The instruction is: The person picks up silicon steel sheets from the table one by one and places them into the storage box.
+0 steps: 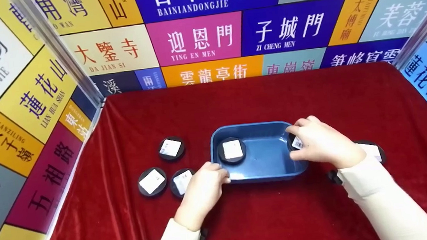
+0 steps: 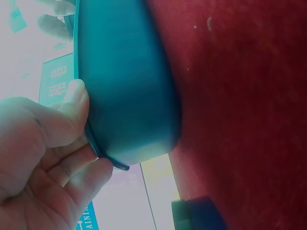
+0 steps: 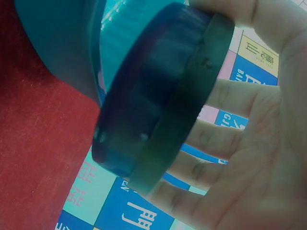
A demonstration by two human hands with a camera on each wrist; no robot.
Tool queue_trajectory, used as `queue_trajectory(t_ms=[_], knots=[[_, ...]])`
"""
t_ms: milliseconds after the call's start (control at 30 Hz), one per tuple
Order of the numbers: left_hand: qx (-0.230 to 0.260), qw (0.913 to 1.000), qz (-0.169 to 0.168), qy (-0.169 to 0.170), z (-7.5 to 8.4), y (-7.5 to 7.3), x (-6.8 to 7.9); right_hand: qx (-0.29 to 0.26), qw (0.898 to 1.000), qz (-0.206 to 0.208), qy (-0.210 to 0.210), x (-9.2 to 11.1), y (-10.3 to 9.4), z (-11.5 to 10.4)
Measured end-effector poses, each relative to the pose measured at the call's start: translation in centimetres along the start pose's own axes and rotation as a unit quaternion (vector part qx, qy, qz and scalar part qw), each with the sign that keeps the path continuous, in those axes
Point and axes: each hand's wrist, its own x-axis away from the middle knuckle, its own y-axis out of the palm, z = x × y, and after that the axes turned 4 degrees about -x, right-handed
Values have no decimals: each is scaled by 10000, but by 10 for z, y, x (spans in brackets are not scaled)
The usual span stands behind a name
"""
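Note:
A blue rectangular plastic bin (image 1: pixel 264 156) stands on the red cloth. My left hand (image 1: pixel 204 185) pinches its near left corner, thumb and fingers at the rim, as the left wrist view also shows for the bin (image 2: pixel 124 81). Over the bin's right end, my right hand (image 1: pixel 319 141) grips a flat round black container (image 1: pixel 297 143) with a white label. The right wrist view shows this held container (image 3: pixel 160 96) tilted on edge beside the bin's rim, fingers around it. Another round black container (image 1: pixel 232 149) lies label up inside the bin's left end.
Left of the bin lie three more round black containers, one at the back (image 1: pixel 171 148), one in front (image 1: pixel 152 181), and one partly behind my left hand (image 1: pixel 181 182). Another labelled black container (image 1: pixel 373 151) is partly hidden by my right wrist. Printed panels (image 1: pixel 201 38) wall the table.

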Motion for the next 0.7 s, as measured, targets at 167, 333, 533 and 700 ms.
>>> queue_trajectory(t_ms=[167, 333, 533, 700], knots=[[6, 10000, -6, -10, -1, 0, 1, -27, 10000, -80, 26, -5, 1, -5], [13, 10000, -5, -20, -1, 1, 2, -107, 9997, -224, 36, -11, 2, -10], [21, 10000, 38, -30, 0, 0, 1, -207, 9993, -318, 16, -16, 3, -15], [5, 10000, 82, -27, 0, 0, 1, -255, 9988, -405, 103, -19, 4, -19]])
